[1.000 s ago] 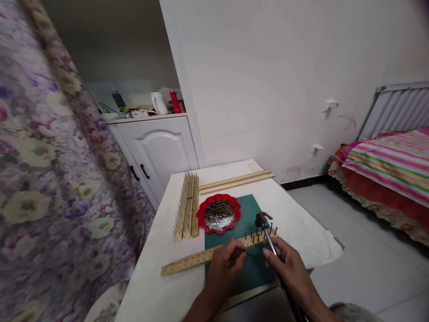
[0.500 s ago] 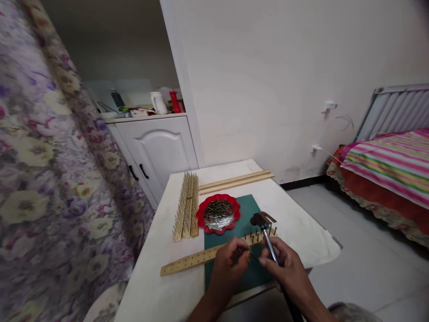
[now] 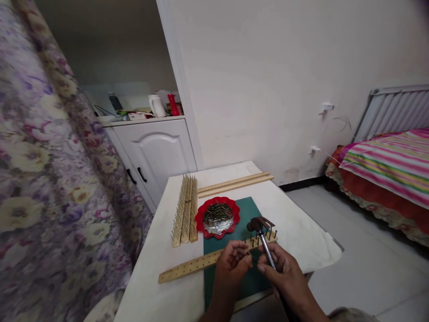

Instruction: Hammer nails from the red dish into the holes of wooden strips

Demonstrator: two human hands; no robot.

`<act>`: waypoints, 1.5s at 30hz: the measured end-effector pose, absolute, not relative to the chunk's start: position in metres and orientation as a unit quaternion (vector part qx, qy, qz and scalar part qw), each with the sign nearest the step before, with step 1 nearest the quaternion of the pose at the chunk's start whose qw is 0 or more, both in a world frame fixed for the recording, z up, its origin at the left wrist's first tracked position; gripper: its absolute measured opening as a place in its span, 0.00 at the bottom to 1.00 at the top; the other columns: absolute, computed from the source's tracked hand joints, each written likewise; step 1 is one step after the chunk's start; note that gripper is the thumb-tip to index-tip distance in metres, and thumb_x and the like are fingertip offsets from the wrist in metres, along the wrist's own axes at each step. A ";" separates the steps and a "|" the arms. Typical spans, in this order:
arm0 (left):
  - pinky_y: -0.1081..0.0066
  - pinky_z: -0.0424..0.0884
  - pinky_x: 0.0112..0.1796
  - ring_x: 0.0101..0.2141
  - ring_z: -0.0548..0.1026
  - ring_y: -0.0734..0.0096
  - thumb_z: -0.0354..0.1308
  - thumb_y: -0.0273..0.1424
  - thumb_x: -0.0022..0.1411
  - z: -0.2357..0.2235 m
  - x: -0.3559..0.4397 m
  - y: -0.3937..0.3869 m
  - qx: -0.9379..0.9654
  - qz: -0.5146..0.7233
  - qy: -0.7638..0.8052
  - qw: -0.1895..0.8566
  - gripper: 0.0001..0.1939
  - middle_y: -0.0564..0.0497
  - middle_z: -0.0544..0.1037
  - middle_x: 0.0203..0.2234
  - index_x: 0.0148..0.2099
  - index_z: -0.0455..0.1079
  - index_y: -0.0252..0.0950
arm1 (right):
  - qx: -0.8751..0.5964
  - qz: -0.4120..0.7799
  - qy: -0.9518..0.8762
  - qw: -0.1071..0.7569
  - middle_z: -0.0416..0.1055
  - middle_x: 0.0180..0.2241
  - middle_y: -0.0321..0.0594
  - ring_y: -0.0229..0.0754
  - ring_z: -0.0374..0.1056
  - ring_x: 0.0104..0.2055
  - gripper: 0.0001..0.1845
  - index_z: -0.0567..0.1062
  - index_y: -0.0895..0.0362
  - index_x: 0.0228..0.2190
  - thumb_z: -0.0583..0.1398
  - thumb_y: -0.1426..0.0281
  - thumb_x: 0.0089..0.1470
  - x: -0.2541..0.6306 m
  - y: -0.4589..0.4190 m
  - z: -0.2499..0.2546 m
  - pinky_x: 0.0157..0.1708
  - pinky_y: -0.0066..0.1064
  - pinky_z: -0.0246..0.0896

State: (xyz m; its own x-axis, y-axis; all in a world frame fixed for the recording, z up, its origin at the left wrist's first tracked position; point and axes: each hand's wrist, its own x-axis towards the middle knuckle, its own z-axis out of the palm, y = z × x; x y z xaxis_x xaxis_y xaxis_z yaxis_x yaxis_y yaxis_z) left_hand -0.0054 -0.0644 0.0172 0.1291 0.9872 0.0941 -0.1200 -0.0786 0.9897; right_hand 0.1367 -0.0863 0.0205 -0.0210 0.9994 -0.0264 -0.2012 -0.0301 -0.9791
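My left hand [image 3: 233, 264] is pinched shut on a thin dark nail [image 3: 250, 255], just above the near edge of the wooden strip. The fingers of my right hand [image 3: 281, 268] are wrapped round a claw hammer [image 3: 266, 246], its dark head raised above the strip. My right thumb and fingertips are close to the nail; I cannot tell whether they touch it. The drilled wooden strip [image 3: 187, 266] lies slantwise across a green mat [image 3: 246, 208]. Several dark nails stand upright in its right end, and rows of holes show in its left part.
A red scalloped dish [image 3: 237, 217] with dark and silver nails stands behind my left hand. Wooden strips full of nails [image 3: 185, 212] lie to its left. Two bare strips [image 3: 234, 184] lie at the back of the white table [image 3: 147, 268]. A flowered curtain [image 3: 67, 179] hangs at left.
The hammer head has shifted slightly left and down with my right hand. My left hand stays near the same spot, still pinching. The view has moved a little.
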 end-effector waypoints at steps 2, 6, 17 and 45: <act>0.75 0.65 0.29 0.25 0.68 0.75 0.61 0.32 0.48 0.012 -0.003 -0.064 0.508 0.512 0.404 0.563 0.09 0.55 0.70 0.23 0.32 0.68 0.34 | -0.452 0.561 -0.437 0.539 0.67 0.22 0.27 0.26 0.51 0.11 0.16 0.68 0.55 0.34 0.65 0.67 0.42 0.136 -0.086 0.019 0.07 0.18 0.48; 0.75 0.64 0.30 0.24 0.66 0.75 0.60 0.33 0.50 0.007 -0.007 -0.060 0.526 0.504 0.403 0.554 0.07 0.55 0.69 0.20 0.27 0.69 0.33 | -0.453 0.554 -0.439 0.544 0.67 0.21 0.28 0.27 0.52 0.11 0.17 0.68 0.56 0.34 0.66 0.65 0.41 0.135 -0.085 0.019 0.08 0.19 0.47; 0.74 0.64 0.29 0.29 0.70 0.70 0.55 0.36 0.55 -0.010 -0.017 -0.026 0.659 0.469 0.491 0.324 0.10 0.52 0.71 0.26 0.29 0.70 0.35 | -0.477 0.517 -0.442 0.557 0.70 0.24 0.31 0.25 0.51 0.09 0.15 0.67 0.56 0.35 0.60 0.58 0.50 0.149 -0.086 0.021 0.08 0.19 0.43; 0.75 0.59 0.29 0.27 0.68 0.73 0.52 0.27 0.56 -0.023 -0.007 -0.021 0.727 0.395 0.508 0.241 0.07 0.53 0.70 0.25 0.29 0.70 0.35 | -0.472 0.514 -0.560 0.446 0.66 0.22 0.30 0.31 0.54 0.13 0.12 0.66 0.56 0.38 0.51 0.61 0.58 0.148 -0.101 0.025 0.11 0.21 0.47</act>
State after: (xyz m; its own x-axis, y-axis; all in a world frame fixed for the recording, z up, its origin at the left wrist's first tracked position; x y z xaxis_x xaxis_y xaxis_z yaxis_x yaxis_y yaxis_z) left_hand -0.0070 -0.0210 -0.0232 0.1728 0.9281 0.3297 0.5481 -0.3688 0.7507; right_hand 0.1477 -0.1007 0.0245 -0.1551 0.9878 0.0145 0.0703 0.0257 -0.9972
